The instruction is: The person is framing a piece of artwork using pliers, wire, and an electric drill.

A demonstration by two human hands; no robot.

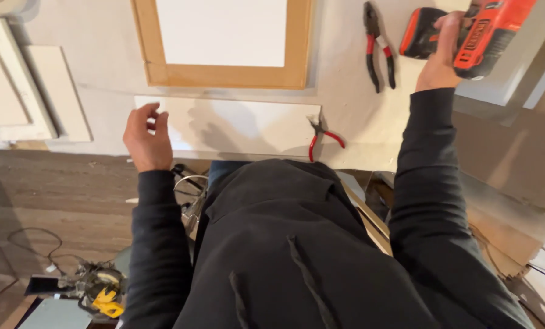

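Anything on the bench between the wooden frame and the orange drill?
Head view: black-and-red pliers lie between the wooden frame and the orange-and-black cordless drill, held in the right hand.

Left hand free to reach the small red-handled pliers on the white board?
Probably yes: the left hand is empty, hovering at the white board, and nothing lies between it and the small red-handled pliers.

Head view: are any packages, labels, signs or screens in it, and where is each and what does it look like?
Label on the drill: a dark strip with pale lettering along the orange body, top right, held in the right hand.
No packages, signs or screens show; the left hand hovers empty over the white board.
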